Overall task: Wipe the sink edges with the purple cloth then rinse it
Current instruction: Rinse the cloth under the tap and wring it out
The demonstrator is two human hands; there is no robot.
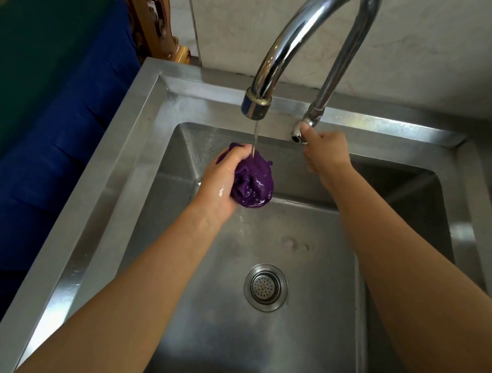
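I see the cloth bunched and wet over the sink basin, towards its back-left corner, under the tap's stream. My left grip is curled round it. My right grip pinches the lever at the back rim.

A: From where did the head view look?
B: I logged it standing over the sink, facing forward and steeply down. Close range: the basin filled most of the frame, drain low centre, tap arching near the lens.
A: Shared coverage?
B: I ran one view only.
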